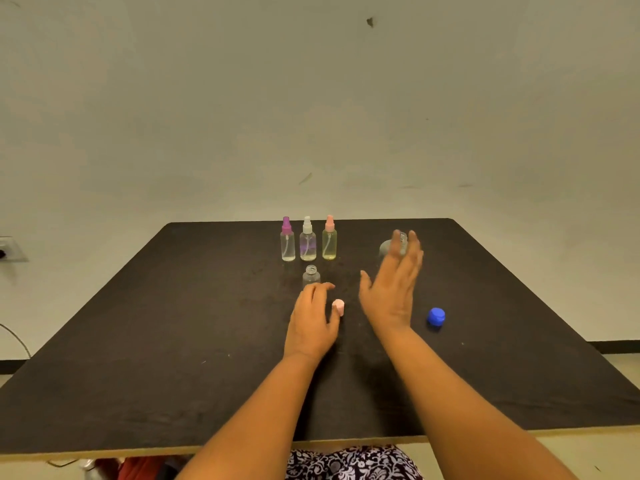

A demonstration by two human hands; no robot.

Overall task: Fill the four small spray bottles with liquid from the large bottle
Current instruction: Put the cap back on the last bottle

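Black table point(173, 306); far, purple-topped bottle point(287, 241), white-topped bottle point(307, 241), pink-topped bottle point(329, 240) (all clear-bodied); nearer, a pale pink cap point(338, 306); right, a blue cap point(436, 317); nearest, black-and-white flowered cloth point(353, 464).

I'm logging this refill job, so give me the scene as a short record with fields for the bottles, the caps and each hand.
capped spray bottles: three in a back row, purple-topped, white-topped, pink-topped
open small bottle: top off, in front of that row
pink spray top: lying on the table by the left hand
blue cap: on the table, to the right
large bottle: mostly hidden behind the right hand
left hand: fingers curled at the open bottle's base; grip unclear
right hand: open, fingers straight
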